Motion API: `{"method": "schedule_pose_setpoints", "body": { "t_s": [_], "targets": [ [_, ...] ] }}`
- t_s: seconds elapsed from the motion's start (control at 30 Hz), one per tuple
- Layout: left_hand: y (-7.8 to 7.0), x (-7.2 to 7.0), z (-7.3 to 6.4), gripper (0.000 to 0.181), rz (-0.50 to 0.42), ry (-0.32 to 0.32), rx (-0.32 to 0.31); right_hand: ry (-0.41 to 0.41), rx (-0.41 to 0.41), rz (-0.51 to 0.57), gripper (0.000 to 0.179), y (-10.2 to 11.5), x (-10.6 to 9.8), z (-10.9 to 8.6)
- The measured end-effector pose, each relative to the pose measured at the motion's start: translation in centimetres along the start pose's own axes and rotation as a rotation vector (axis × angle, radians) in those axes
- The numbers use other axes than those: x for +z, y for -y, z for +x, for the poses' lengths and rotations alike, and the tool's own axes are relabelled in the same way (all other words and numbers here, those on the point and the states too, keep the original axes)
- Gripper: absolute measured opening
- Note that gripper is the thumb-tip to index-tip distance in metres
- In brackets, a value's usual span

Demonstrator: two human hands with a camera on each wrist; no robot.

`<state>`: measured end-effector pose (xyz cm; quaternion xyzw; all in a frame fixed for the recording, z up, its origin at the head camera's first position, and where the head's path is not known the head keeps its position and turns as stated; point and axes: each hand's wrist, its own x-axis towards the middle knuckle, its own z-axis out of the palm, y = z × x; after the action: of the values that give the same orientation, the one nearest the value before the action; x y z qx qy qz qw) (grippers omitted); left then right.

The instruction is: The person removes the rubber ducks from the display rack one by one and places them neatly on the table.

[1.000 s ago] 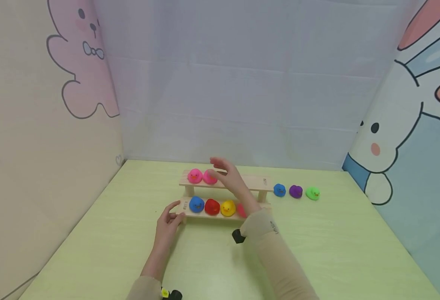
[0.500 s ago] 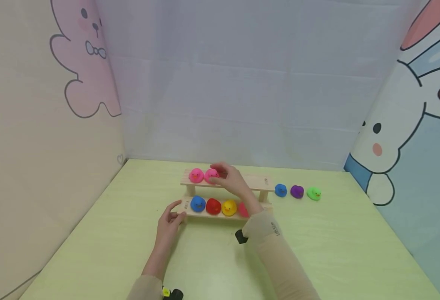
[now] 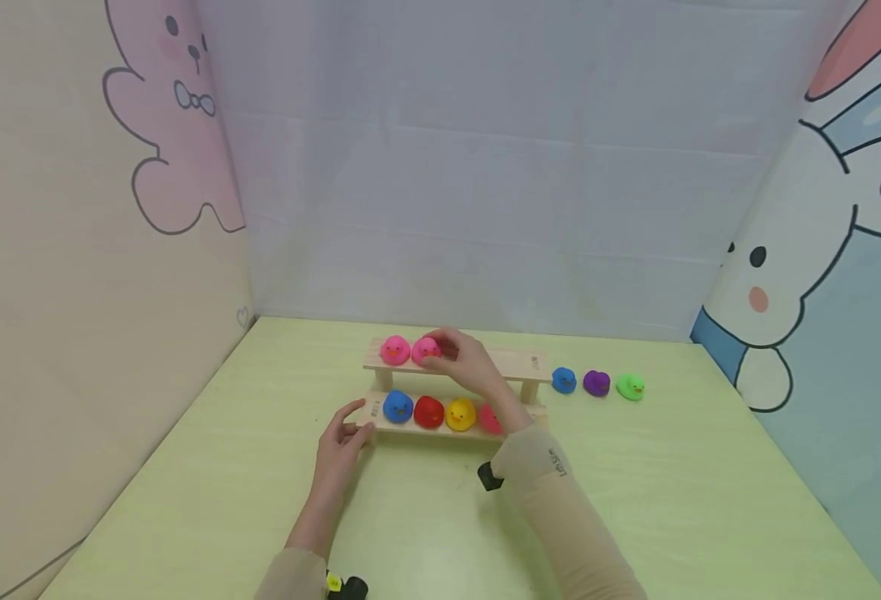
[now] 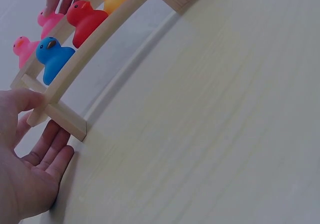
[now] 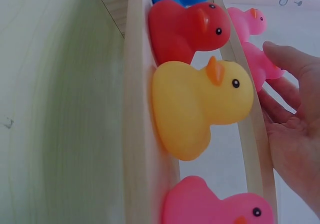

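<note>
A: Here's the right hand (image 3: 464, 364), stretched over the lower board (image 3: 375, 411) with the wrist bent inward, thumb on the near side of the second pink duck (image 3: 426, 350), fingers curled round behind. That's a pinch!

B: And the duck looks seated on the upper board (image 3: 511, 364), just right of the first pink duck (image 3: 395, 351). Touching it? Can't tell from here.

A: Left hand (image 3: 338, 446), down at the lower board's left end, thumb and forefinger gripping it, remaining fingers loose by the leg. Lovely bracing, I'd say.

B: Settling that duck seems the step in hand. My advice: square its base, beak to the near side, then part thumb and fingers evenly so nothing tips.

A: And mind the forearm! It passes right over the third pink duck (image 3: 491, 419), with the yellow duck (image 3: 460, 414) close by. Keep the wrist high on the way out.

B: Steady left hand throughout, too; a nudge could shake both rows. Blue (image 3: 564, 381), purple (image 3: 597, 383) and green ducks (image 3: 631, 387) sit on the bench (image 3: 425, 517), right of the boards.
</note>
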<state>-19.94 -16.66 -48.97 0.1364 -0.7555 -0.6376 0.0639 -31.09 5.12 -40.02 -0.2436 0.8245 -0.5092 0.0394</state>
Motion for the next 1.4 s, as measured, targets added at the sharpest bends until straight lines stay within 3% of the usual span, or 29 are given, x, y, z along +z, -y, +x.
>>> {"method": "schedule_pose_setpoints", "body": {
  "t_s": [0.3,0.93,1.3,1.4],
  "targets": [
    [-0.1,0.2,-0.5,0.047,0.024,-0.029,0.041,0.002,0.001,0.076,0.041,-0.1,-0.1,0.1],
    [0.0,0.2,-0.5,0.047,0.02,-0.027,0.049,-0.013,0.03,0.117,0.044,0.1,-0.5,-0.1],
    [-0.1,0.3,-0.4,0.046,0.03,-0.037,0.041,0.033,0.038,0.127,0.051,0.2,-0.7,0.0],
    [-0.1,0.3,-0.4,0.046,0.031,-0.037,0.032,0.049,0.044,0.123,0.05,1.3,-1.0,-0.6]
  ]
}}
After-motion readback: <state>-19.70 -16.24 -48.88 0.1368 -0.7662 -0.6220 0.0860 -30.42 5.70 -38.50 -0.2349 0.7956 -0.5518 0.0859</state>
